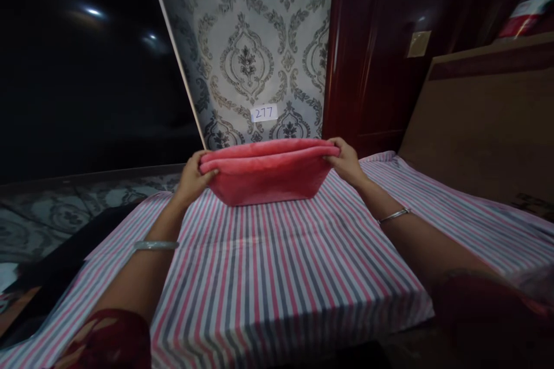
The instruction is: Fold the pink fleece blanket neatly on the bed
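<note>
A folded coral-red cloth [268, 179], plush like a towel, is held up between my two hands over the far part of the table. Its folded layers show along the upper edge, and its lower edge hangs at or just above the striped tablecloth [277, 265]; I cannot tell if it touches. My left hand [194, 177] pinches the left upper corner, thumb on the near side. At the right upper corner, my right hand [345, 162] grips in the same way. The far side of the cloth is hidden.
Behind the table is a patterned wall with a paper label [264, 113] reading 277. A large dark screen [86, 69] stands at left. On the right are a cardboard box [485, 121] and a bottle with a red label [526, 14]. The table's front edge [294, 328] is near me.
</note>
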The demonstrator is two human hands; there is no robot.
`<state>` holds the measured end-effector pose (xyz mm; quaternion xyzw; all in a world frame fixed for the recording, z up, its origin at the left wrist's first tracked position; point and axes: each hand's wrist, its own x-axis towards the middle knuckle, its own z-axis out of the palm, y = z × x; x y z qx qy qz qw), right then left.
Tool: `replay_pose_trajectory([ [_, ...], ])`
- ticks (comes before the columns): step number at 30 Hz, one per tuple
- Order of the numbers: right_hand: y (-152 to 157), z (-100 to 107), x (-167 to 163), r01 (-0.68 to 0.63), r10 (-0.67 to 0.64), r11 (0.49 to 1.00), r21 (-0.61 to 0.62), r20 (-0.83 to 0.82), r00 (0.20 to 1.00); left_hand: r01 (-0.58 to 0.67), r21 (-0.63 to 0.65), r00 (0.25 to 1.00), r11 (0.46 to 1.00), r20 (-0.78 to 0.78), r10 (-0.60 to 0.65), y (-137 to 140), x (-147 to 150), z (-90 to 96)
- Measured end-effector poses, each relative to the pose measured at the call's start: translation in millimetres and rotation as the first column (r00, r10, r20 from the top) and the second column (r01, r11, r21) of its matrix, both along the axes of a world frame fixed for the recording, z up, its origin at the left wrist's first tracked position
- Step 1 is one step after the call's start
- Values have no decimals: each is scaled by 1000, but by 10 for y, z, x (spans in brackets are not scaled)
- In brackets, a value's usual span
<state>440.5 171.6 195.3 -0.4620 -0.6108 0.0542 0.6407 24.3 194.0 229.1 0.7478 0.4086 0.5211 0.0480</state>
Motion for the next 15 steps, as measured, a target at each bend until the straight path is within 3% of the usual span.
replay_pose_trajectory([
  [4, -167, -307, -18, 2, 1, 998, -66, 51, 999, -51, -42, 995, 998, -87, 47, -172, -84, -356],
  [9, -542, -555, 4, -18, 23, 999, -42, 114, 993, -98, 42, 975, 994, -197, 104, -561, -174, -636],
  [15, -1073, -1098, 83, 45, -25, 997, -66, 280, 960, 21, 172, 900, 985, -432, 56, -1022, -274, -1045],
])
